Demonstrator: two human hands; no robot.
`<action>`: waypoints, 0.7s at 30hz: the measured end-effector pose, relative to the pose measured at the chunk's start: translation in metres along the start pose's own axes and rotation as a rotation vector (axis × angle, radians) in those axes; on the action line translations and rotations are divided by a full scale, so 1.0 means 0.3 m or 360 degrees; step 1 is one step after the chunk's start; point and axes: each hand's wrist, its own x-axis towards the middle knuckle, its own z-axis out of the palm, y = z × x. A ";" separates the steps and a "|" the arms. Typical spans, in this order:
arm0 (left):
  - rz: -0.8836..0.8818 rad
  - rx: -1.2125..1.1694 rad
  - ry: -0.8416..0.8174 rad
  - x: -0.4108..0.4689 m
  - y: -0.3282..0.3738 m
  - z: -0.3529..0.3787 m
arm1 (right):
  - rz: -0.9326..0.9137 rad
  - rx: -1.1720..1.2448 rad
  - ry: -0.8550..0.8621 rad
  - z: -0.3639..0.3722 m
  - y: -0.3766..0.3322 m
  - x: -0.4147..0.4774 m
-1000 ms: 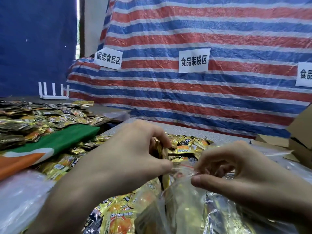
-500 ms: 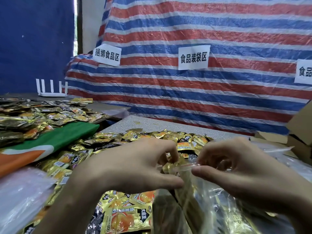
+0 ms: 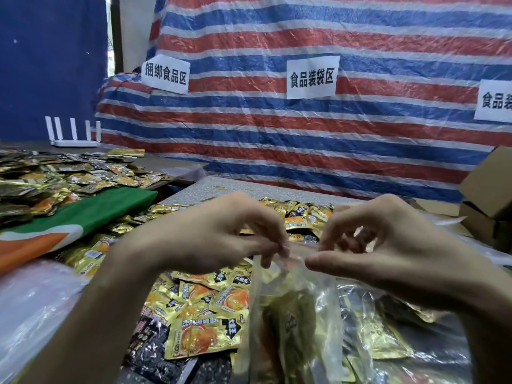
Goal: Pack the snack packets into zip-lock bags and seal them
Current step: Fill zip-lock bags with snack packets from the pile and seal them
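A clear zip-lock bag point(image 3: 299, 314) hangs in front of me with gold snack packets inside it. My left hand point(image 3: 210, 236) pinches the bag's top edge from the left. My right hand point(image 3: 388, 245) pinches the same edge from the right, fingertips almost touching the left ones. Under the hands lies a heap of gold and orange snack packets point(image 3: 207, 328) spread over the table. Whether the bag's zip strip is closed I cannot tell; the fingers hide it.
A second pile of packets point(image 3: 55, 181) covers the left table beside a green and orange cloth point(image 3: 83, 217). Clear plastic bags point(image 3: 30, 306) lie at lower left. Cardboard boxes point(image 3: 487, 195) stand at right. A striped tarp point(image 3: 304, 134) with paper labels hangs behind; a white router point(image 3: 73, 134) sits far left.
My left hand has dropped from above the bag mouth, where it held packets, down to the bag's top edge. Both hands now pinch that edge close together.
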 end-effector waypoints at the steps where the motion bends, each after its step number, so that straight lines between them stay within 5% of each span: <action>1: 0.0027 -0.0020 -0.0008 -0.005 0.000 -0.006 | -0.0011 -0.0006 -0.0008 -0.004 -0.002 -0.003; 10: 0.0107 -0.0210 -0.0191 -0.059 -0.008 -0.060 | 0.0264 -0.0036 -0.0475 -0.008 0.000 -0.013; 21: -0.0143 0.0120 -0.0266 -0.082 -0.024 -0.066 | 0.0169 -0.0103 -0.0432 -0.012 -0.023 -0.016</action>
